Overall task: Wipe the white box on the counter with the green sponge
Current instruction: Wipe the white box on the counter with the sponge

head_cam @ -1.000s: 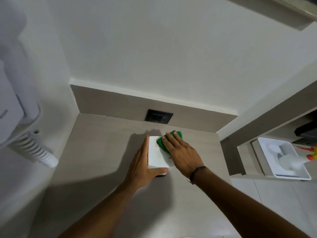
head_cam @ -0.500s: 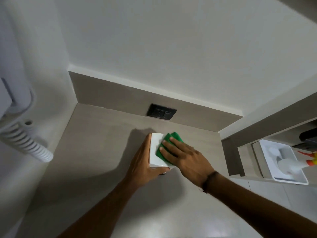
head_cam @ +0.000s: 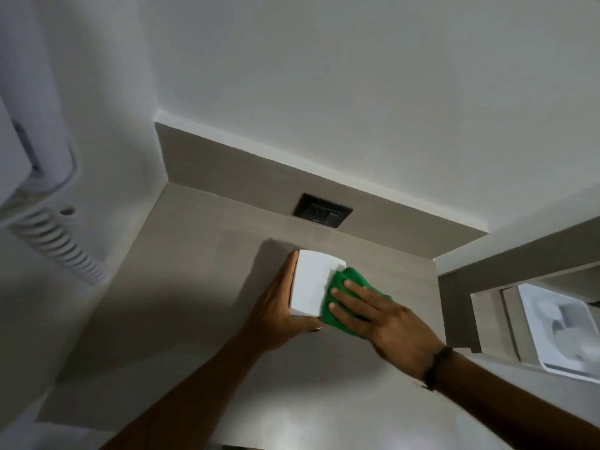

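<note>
Your right hand [head_cam: 389,323], fingers flat, has slid the sponge [head_cam: 352,278] off the top of the box [head_cam: 310,284] onto its right side while your left hand [head_cam: 276,315] clasps it on the counter [head_cam: 201,287], so the top is likely done.

No legible text, label, brand or number anywhere.

The white box [head_cam: 310,284] looked smooth and matt; whether card or plastic could not be told. The green sponge [head_cam: 355,278] had a soft, fibrous, cloth-like face. The worktop [head_cam: 194,287] was smooth grey-beige with a dull sheen near its front. The socket plate [head_cam: 323,210] looked like dark glossy plastic, the coiled cord [head_cam: 61,251] like ribbed white plastic.
</note>
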